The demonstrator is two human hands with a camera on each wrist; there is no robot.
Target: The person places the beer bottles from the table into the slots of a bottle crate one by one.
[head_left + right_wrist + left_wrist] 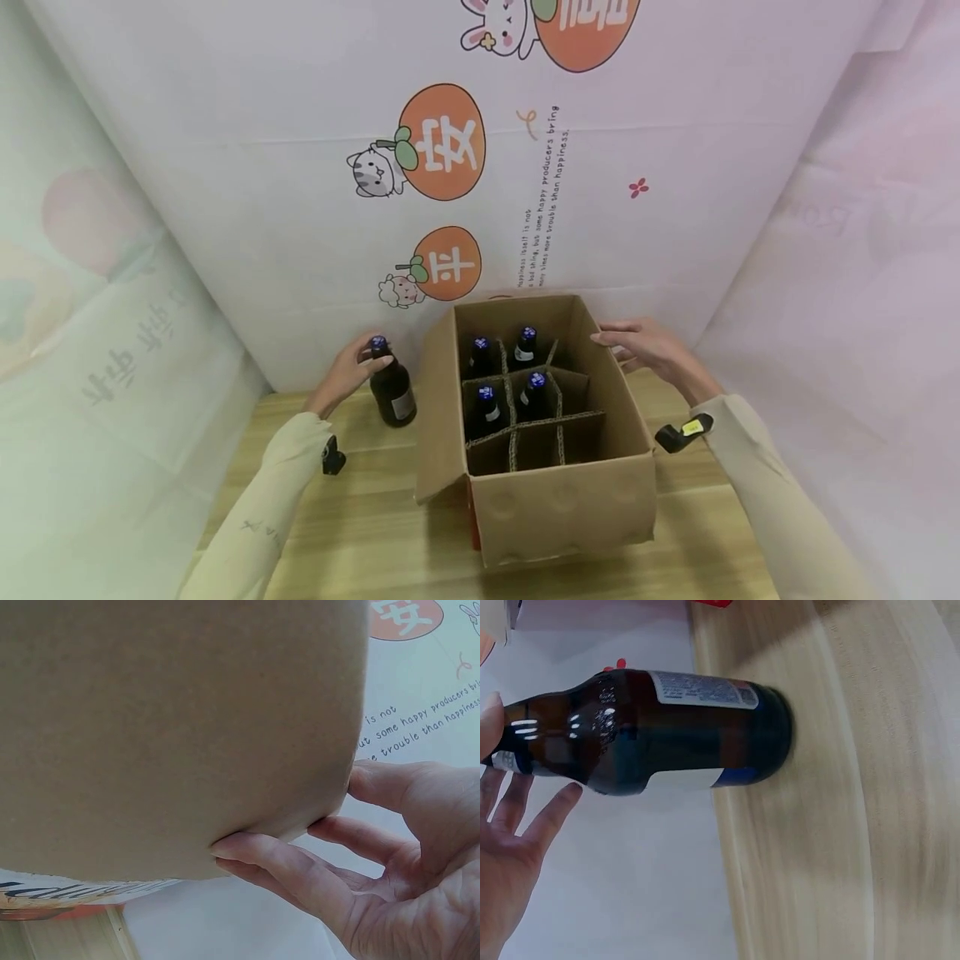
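My left hand [348,375] grips a dark brown beer bottle [393,392] with a blue cap by its neck. The bottle is upright beside the left flap of a cardboard box [566,512], its base at the wooden table in the left wrist view. My right hand [651,346] holds the box's far right edge, thumb over the rim and fingers against the outer side. Close up in the right wrist view, the right fingertips [240,846] press on the brown cardboard. Inside the open box, several blue-capped bottles [536,398] stand in the cells of a cardboard divider [536,425].
The box stands on a wooden table [360,533], its left flap [442,408] folded outward. Behind it rises a white sheet [300,208] printed with orange fruit and cartoon animals. More white sheets hang at the left and right. A black wrist camera [678,433] sits on the right sleeve.
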